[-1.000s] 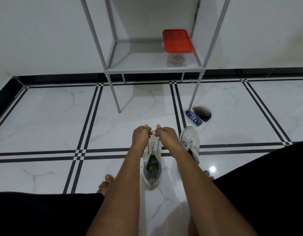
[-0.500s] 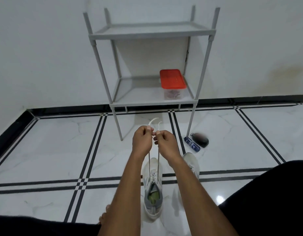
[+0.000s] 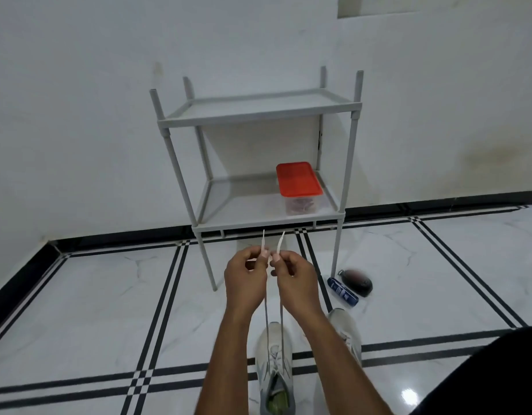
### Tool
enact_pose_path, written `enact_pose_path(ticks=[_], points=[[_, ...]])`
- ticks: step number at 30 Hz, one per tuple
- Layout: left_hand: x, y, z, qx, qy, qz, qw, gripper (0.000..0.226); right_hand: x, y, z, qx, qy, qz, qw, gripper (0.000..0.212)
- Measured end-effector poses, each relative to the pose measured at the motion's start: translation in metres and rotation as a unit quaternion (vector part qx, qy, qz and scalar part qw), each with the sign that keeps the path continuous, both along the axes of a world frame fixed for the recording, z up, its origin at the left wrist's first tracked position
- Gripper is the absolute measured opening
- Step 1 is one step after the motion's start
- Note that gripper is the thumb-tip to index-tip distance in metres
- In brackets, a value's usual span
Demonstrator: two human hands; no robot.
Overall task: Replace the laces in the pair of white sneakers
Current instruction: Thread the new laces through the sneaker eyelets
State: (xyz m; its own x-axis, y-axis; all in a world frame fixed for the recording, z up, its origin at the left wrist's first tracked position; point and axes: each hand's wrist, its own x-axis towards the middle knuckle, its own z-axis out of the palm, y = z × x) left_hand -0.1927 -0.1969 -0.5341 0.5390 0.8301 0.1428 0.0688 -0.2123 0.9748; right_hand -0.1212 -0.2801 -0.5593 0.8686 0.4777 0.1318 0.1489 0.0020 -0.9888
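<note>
Head view, left to right. Left hand (image 3: 246, 277): fingers pinched on left lace end (image 3: 263, 241), raised above shoe. Right hand (image 3: 294, 280): fingers pinched on right lace end (image 3: 280, 241). Both ends held side by side, strands drawn taut; judged purpose: lengths being matched and slack pulled through eyelets. Laced sneaker (image 3: 274, 366) stood on floor (image 3: 79, 310) below hands, between forearms. Second sneaker (image 3: 347, 330) just right of it, partly hidden by right forearm.

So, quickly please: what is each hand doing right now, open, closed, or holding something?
Left hand: closed, pinching one end of the lace.
Right hand: closed, pinching the other end of the same lace, which runs down to the sneaker.
</note>
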Motion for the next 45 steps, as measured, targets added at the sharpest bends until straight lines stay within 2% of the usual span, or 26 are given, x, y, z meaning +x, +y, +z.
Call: enact_pose_path(ticks=[9,17,28,33,35,37,40,42,45], points=[[0.0,0.001,0.009,-0.009,-0.037,0.022,0.999,0.008,-0.001,0.002,0.009,0.032,-0.026,-0.02,0.999,0.007],[-0.002,0.005,0.019,0.038,-0.024,0.004,0.999,0.009,-0.002,0.0,0.014,0.03,-0.044,-0.014,0.999,0.011],[-0.003,0.007,0.018,0.054,-0.019,0.009,0.998,0.006,-0.001,0.002,0.013,0.026,-0.038,-0.018,0.999,0.007],[-0.01,0.015,0.001,-0.016,0.003,-0.009,1.0,0.008,0.005,0.0,-0.009,0.006,0.027,-0.009,1.0,0.009],[-0.014,0.018,-0.015,-0.055,0.015,0.003,0.998,0.019,0.006,-0.001,-0.027,-0.006,0.069,-0.002,0.998,0.025],[-0.017,0.021,-0.037,-0.11,0.046,0.022,0.993,0.031,0.005,-0.003,-0.045,-0.037,0.098,-0.003,0.994,0.039],[-0.028,0.023,-0.094,-0.167,0.165,0.029,0.972,0.026,0.0,-0.014,-0.086,-0.147,0.106,-0.036,0.983,0.037],[-0.037,0.02,-0.148,-0.19,0.257,-0.005,0.947,0.028,-0.005,-0.022,-0.118,-0.268,0.124,-0.012,0.955,0.032],[-0.054,-0.001,-0.208,-0.216,0.355,-0.053,0.908,0.024,-0.022,-0.035,-0.163,-0.398,0.185,0.109,0.892,0.033]])
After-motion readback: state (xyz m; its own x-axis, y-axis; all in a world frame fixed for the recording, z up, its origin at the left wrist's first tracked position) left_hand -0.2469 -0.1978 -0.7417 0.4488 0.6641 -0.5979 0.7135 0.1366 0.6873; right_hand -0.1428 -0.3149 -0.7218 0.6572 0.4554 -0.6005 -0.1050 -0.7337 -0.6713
